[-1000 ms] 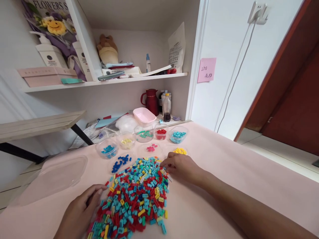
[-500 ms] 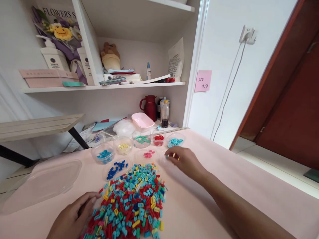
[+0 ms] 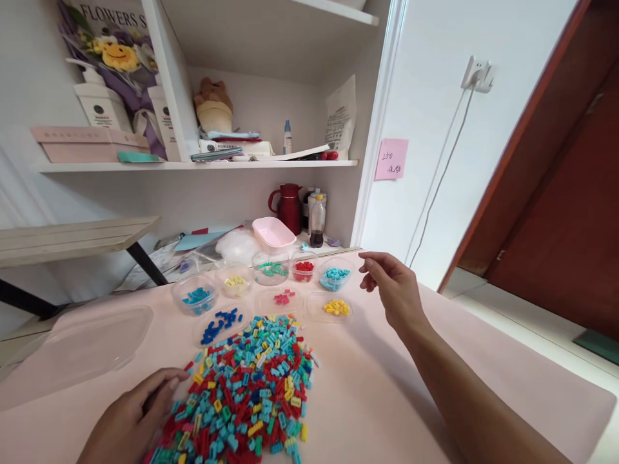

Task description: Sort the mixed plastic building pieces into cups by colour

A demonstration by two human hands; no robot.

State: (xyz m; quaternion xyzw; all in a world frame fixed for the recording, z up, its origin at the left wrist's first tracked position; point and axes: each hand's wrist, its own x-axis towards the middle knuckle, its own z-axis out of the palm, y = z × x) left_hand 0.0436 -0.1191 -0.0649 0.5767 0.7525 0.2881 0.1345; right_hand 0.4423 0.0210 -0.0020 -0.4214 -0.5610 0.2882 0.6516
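Observation:
A large heap of small toy building bricks (image 3: 251,386) in red, light blue, yellow, green and dark blue spreads over the pink tabletop. My left hand (image 3: 130,412) rests at the heap's left edge, its fingers loosely bent with a gap at the thumb; a red brick lies by the fingertips. Raised to the right of a clear bowl of light blue bricks (image 3: 335,277), my right hand (image 3: 394,283) has curled fingers, thumb close to the index finger. Whatever may be between them is hidden. Below that bowl, a shallow clear tray holds yellow bricks (image 3: 336,307).
More clear containers hold red bricks (image 3: 304,269), green bricks (image 3: 271,269), pale yellow bricks (image 3: 235,281), blue bricks (image 3: 197,296), dark blue bricks (image 3: 220,325) and pink bricks (image 3: 284,297). A clear lid (image 3: 106,341) lies left. Behind are a pink basin (image 3: 274,233) and a red jug (image 3: 290,209).
My right hand has moved right and up, away from the yellow bricks, which now show fully. The light blue piece at its fingertips no longer shows. My left hand stays by the heap.

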